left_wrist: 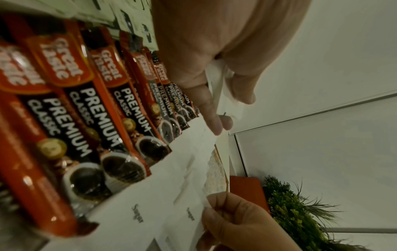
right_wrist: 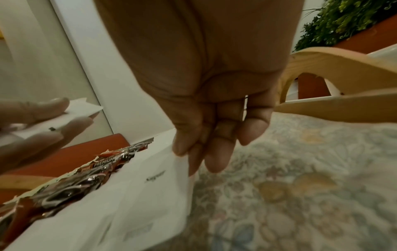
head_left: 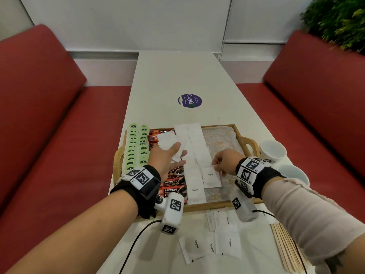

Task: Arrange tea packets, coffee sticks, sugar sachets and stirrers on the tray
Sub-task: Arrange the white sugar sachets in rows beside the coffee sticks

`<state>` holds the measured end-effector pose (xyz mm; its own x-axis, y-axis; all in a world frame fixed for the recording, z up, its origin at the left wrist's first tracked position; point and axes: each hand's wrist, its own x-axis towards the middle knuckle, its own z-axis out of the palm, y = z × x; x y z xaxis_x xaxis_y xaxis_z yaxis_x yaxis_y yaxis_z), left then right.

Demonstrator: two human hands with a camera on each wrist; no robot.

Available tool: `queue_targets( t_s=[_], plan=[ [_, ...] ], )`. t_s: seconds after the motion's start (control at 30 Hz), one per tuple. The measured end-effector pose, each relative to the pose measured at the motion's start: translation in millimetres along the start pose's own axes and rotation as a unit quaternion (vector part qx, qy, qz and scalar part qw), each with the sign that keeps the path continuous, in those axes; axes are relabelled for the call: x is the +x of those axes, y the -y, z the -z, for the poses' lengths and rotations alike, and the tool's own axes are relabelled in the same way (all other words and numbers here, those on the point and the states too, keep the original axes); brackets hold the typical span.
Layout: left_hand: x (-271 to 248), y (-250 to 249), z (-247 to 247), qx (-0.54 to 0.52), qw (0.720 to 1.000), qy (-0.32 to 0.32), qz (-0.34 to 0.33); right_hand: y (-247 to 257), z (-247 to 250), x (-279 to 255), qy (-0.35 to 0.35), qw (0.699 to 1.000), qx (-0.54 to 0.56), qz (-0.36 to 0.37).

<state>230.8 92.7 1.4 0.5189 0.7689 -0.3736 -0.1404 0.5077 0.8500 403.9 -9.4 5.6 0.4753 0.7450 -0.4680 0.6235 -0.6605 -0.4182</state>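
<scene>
Red booth seats flank a white worktop (head_left: 177, 76) carrying a wooden tray (head_left: 249, 144). Left hand (head_left: 167, 157) holds a small stack of sugar sachets (head_left: 167, 142) over the coffee sticks (head_left: 174, 183) (tea packets (head_left: 136, 147) beside). Right hand (head_left: 225, 162) has its grip pinched on a tray sachet (head_left: 211, 176).

"Sugar" sachets (head_left: 211, 176); "PREMIUM CLASSIC" coffee sticks (head_left: 173, 182)
</scene>
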Motion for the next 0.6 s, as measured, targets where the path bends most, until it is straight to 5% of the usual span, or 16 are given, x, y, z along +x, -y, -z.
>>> queue_targets(
  t_s=[0.6],
  plan=[
    [0.6,-0.3,1.3,0.016,1.0,0.019,0.01,7.0,-1.3,1.7,-0.057,0.997,0.006,-0.054]
  ],
)
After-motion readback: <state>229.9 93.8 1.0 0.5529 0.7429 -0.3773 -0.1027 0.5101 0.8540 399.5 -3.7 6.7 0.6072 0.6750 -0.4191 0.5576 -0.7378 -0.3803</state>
